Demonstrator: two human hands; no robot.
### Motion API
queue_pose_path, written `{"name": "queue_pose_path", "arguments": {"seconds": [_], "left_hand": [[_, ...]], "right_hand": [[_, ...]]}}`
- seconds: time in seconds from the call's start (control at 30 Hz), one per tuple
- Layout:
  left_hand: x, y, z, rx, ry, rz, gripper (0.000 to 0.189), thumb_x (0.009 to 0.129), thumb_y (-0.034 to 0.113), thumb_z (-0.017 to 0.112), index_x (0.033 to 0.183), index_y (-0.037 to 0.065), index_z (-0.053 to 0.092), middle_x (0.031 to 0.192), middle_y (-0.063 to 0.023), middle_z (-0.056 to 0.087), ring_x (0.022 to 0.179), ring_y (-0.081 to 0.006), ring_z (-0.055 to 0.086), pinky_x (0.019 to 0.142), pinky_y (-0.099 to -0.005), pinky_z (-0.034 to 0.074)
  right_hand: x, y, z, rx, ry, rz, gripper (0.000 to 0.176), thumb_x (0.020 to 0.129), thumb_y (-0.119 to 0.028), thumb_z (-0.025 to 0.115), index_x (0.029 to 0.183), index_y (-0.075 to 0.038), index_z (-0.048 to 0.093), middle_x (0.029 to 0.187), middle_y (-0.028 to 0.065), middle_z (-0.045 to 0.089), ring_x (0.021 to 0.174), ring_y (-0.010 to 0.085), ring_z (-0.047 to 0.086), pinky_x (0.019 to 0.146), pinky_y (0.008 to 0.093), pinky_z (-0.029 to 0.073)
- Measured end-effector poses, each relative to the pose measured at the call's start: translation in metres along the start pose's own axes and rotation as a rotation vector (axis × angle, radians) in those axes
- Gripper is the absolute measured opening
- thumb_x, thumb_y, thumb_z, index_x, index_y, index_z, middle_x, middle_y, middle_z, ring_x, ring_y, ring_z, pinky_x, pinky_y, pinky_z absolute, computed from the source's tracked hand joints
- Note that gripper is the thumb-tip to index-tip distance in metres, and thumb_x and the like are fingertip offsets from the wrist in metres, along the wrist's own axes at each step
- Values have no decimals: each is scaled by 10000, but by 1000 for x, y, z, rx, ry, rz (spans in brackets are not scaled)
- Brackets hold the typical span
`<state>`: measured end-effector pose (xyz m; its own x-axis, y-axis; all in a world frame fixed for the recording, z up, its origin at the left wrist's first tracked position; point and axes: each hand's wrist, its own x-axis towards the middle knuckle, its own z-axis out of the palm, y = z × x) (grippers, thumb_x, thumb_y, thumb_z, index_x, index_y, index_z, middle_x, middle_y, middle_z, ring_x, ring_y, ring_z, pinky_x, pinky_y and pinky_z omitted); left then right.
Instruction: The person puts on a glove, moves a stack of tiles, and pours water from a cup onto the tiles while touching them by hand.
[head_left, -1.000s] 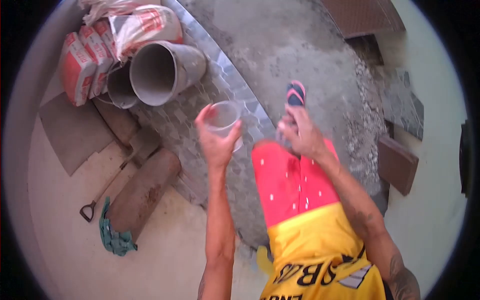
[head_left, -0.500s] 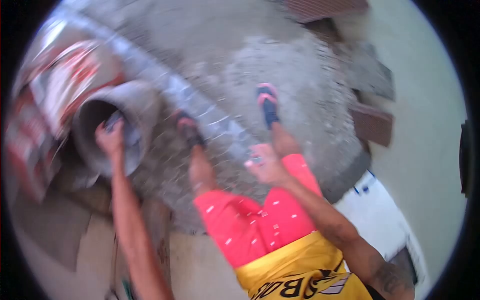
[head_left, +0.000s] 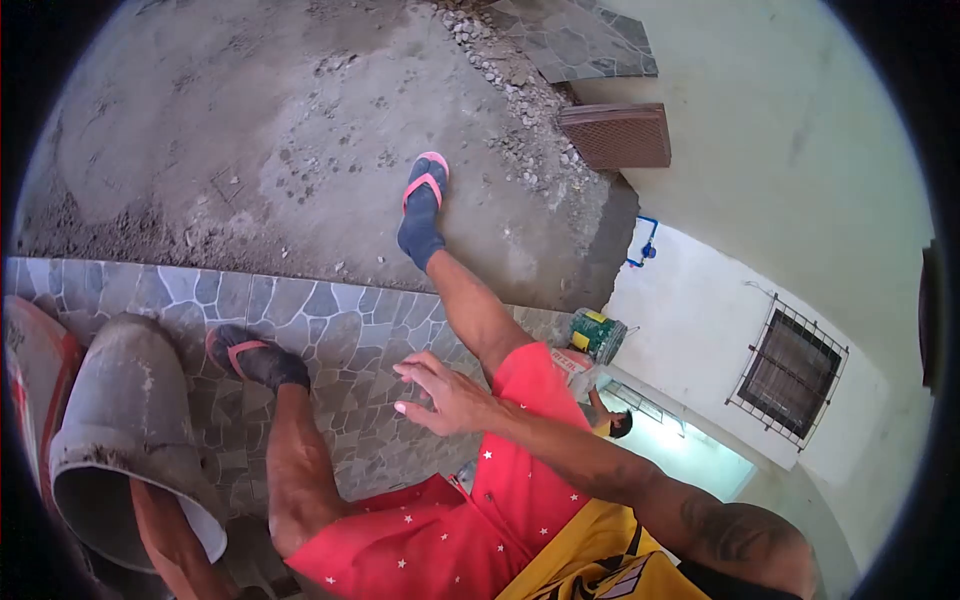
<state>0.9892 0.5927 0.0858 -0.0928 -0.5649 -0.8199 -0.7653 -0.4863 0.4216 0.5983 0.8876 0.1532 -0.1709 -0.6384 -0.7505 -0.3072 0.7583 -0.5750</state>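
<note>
Bucket (head_left: 130, 395), grey and with its mouth towards the wearer, surrounds the left forearm (head_left: 168, 535), probably angled so to let the arm in; the left hand is hidden inside, so its grip cannot be told. The right hand (head_left: 450, 400) is loosely open and empty, perhaps held out for balance. Lettering on the red-and-white bag (head_left: 573, 366) beyond it is too small to read surely.

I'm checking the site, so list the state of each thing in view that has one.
Grey bucket: uncovered, left forearm reaching in; contents hidden.
Left hand: out of sight inside the bucket.
Right hand: empty, fingers parted.
Right sandal: worn over a dark sock.
Left sandal: worn, dark sock.
Brown tiles: stacked face to face.
Window: barred; open or shut, cannot tell.
</note>
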Motion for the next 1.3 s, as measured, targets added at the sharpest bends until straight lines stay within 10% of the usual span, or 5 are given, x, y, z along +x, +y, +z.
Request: {"name": "queue_pose_path", "arguments": {"seconds": [0.43,0.73,1.0,1.3], "left_hand": [[-80,111,28,-68,31,-20,650,917,402,596,1373,-32,434,1332,-205,508,1208,-299,480,1014,-379,372],[58,-87,-41,839,834,507,669,869,359,659,1370,-17,427,1330,-217,497,1176,-369,468,1018,-439,370],[-110,129,-7,849,877,483,756,748,270,791,1375,36,441,1281,-211,514,1139,-382,452,986,-493,379],[-215,374,185,803,709,754,779,687,189,805,1358,20,448,1273,-187,495,1173,-367,450,985,-500,385]], "right_hand": [[13,-21,-39,64,-52,4,567,884,-229,663,1319,52,431,1283,182,416,1097,266,566,816,314,540],[-6,-41,-80,0,96,-261,596,862,-293,670,1288,53,438,1258,207,416,1035,383,570,862,420,501],[0,-96,-133,142,25,-474,738,785,-239,734,1355,54,368,1265,203,406,1047,365,573,837,412,521],[16,-94,-231,117,204,-748,1060,693,-306,816,1462,67,189,1380,246,351,1267,385,415,1056,412,395]]}}
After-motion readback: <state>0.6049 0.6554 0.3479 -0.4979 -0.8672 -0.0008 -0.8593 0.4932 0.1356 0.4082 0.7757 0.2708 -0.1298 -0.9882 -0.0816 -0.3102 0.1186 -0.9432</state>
